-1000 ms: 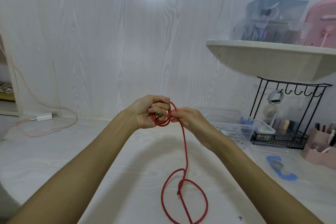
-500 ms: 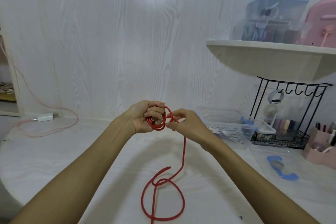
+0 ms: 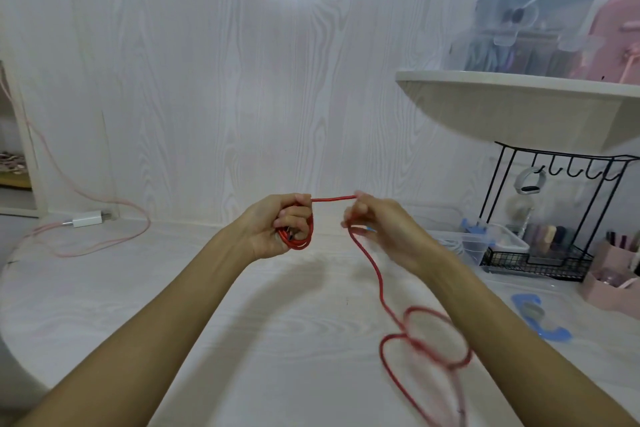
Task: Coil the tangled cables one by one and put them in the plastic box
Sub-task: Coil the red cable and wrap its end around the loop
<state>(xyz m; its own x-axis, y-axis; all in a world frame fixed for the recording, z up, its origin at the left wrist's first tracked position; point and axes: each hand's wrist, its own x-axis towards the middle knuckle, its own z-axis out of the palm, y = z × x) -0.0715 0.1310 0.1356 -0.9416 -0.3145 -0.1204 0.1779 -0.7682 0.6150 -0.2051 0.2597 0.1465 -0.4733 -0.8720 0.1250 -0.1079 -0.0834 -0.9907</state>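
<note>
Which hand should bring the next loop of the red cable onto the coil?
The right hand: it pinches the red cable where the slack begins, while the left hand grips the finished coil.

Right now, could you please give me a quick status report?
Left hand grips coiled thin red cable. Right hand pinches taut span. Loose loops trail on white table; clear plastic box beyond right wrist.

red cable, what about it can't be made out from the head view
- Red cable: its loose loops at the lower right are motion-blurred and run off the bottom edge, so no free end shows.
- Coil in the left hand: fingers cover it; turns uncountable.
- Right hand: its grip point is blurred.
</note>
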